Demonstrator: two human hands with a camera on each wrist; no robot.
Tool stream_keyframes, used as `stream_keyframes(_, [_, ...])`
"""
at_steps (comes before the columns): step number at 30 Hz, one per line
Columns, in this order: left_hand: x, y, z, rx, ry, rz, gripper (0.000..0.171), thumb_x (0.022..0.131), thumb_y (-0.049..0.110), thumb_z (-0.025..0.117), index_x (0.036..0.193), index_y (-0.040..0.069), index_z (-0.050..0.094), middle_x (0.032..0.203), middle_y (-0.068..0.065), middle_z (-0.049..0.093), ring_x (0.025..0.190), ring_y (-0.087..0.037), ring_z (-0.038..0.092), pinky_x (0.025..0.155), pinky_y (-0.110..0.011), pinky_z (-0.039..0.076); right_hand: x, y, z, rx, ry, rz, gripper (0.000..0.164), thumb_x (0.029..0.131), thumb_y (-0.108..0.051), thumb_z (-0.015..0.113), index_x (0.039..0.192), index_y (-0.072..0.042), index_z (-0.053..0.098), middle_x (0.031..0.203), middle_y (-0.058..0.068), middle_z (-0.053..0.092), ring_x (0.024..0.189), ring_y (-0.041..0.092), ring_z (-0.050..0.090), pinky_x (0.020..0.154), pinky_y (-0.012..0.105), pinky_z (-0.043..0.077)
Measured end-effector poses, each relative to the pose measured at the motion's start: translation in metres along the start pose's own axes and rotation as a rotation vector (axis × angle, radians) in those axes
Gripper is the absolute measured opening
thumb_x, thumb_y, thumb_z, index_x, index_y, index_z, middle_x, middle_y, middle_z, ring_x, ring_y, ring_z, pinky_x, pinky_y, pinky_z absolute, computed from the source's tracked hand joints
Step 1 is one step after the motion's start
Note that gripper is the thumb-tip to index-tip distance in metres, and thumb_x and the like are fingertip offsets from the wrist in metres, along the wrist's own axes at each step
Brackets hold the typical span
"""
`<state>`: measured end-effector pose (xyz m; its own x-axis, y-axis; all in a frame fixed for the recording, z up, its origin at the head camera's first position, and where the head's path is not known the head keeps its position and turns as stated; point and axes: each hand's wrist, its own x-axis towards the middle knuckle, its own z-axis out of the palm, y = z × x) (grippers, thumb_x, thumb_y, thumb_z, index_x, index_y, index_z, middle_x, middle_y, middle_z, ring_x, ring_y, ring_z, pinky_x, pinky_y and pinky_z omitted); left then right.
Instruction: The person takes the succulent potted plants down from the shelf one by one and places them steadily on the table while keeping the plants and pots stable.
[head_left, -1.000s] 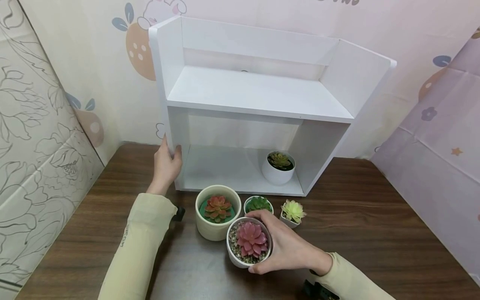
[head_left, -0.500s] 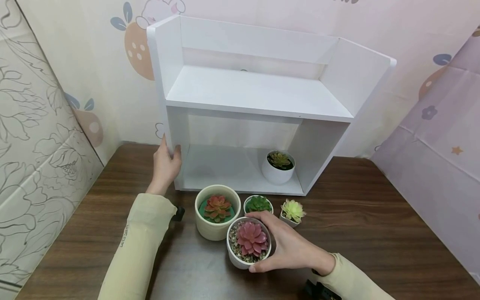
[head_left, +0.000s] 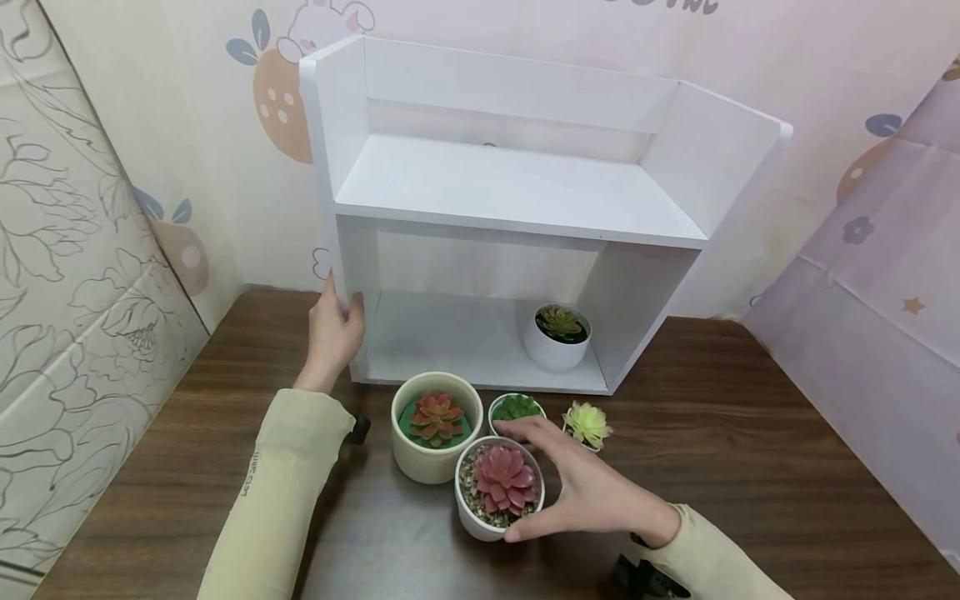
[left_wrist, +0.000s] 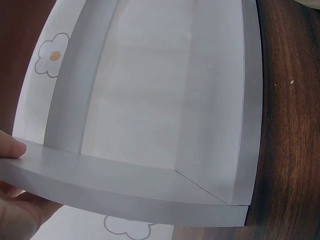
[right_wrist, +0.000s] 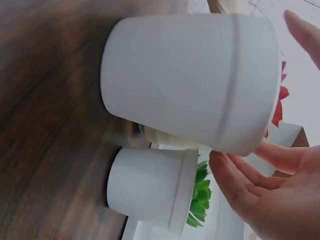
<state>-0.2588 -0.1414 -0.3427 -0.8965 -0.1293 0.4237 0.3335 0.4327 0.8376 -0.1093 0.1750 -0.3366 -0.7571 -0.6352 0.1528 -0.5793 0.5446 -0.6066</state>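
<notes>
At the lower left side panel of a white shelf unit point(head_left: 525, 221), my left hand point(head_left: 332, 337) grips the board, with the thumb on its inner side and the fingers outside. My right hand point(head_left: 588, 487) is spread round the right side of a white pot with a pink succulent point(head_left: 498, 487). Its thumb point(right_wrist: 306, 37) stands off the rim in the right wrist view, while the fingertips are right at the opposite edge. The pot's base rests on the table. Behind it are a cream pot with a reddish succulent point(head_left: 427, 462) and a small white pot with a green succulent point(right_wrist: 150, 187).
A pale yellow-green succulent point(head_left: 587, 423) in a small pot stands behind the right hand, partly covered by it. On the lower shelf, at the right, sits a round white pot with a dark green succulent point(head_left: 555, 350). Patterned cloth walls rise behind the wooden table point(head_left: 765, 467).
The right hand has loosened and drawn slightly right, widening the gap between its palm and the pink succulent's pot. The left hand stays on the shelf unit's side panel.
</notes>
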Motion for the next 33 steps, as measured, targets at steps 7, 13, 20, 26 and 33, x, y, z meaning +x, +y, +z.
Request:
stream_keyframes(7, [0.000, 0.000, 0.000, -0.008, 0.000, 0.006, 0.048, 0.099, 0.008, 0.042, 0.145, 0.002, 0.032, 0.139, -0.027, 0.047, 0.128, -0.043, 0.047, 0.101, -0.062, 0.041, 0.003, 0.006, -0.008, 0.085, 0.072, -0.022, 0.081, 0.072, -0.034, 0.084, 0.140, -0.017, 0.044, 0.137, 0.003, 0.049, 0.114, 0.019, 0.055, 0.096, 0.035, 0.049])
stream_keyframes(13, [0.000, 0.000, 0.000, -0.008, 0.003, 0.013, 0.046, 0.099, 0.008, 0.043, 0.143, 0.002, 0.034, 0.138, -0.027, 0.048, 0.127, -0.044, 0.048, 0.100, -0.062, 0.042, 0.007, 0.014, -0.018, 0.102, 0.186, 0.029, 0.074, 0.073, -0.023, 0.084, 0.138, -0.013, 0.048, 0.134, 0.006, 0.053, 0.110, 0.025, 0.060, 0.093, 0.037, 0.051])
stream_keyframes(20, [0.000, -0.001, 0.001, -0.006, -0.001, 0.022, 0.047, 0.099, 0.007, 0.042, 0.144, 0.002, 0.033, 0.138, -0.028, 0.048, 0.127, -0.045, 0.047, 0.100, -0.062, 0.041, 0.010, 0.026, -0.028, 0.126, 0.271, 0.105, 0.066, 0.078, -0.017, 0.080, 0.136, -0.014, 0.049, 0.133, 0.005, 0.054, 0.116, 0.025, 0.056, 0.095, 0.035, 0.050])
stream_keyframes(26, [0.000, 0.000, 0.001, -0.012, -0.007, 0.019, 0.048, 0.099, 0.007, 0.042, 0.145, 0.004, 0.031, 0.138, -0.027, 0.048, 0.127, -0.043, 0.047, 0.101, -0.062, 0.040, 0.012, 0.037, -0.035, 0.126, 0.320, 0.181, 0.066, 0.081, -0.017, 0.077, 0.139, -0.009, 0.046, 0.137, 0.010, 0.052, 0.123, 0.030, 0.052, 0.097, 0.042, 0.048])
stream_keyframes(33, [-0.001, 0.000, 0.000, -0.015, -0.008, 0.009, 0.048, 0.099, 0.008, 0.042, 0.146, 0.004, 0.031, 0.139, -0.025, 0.047, 0.128, -0.043, 0.046, 0.102, -0.061, 0.040, 0.017, 0.051, -0.046, 0.089, 0.384, 0.302, 0.066, 0.085, -0.020, 0.074, 0.139, 0.000, 0.043, 0.133, 0.024, 0.052, 0.120, 0.039, 0.053, 0.098, 0.052, 0.047])
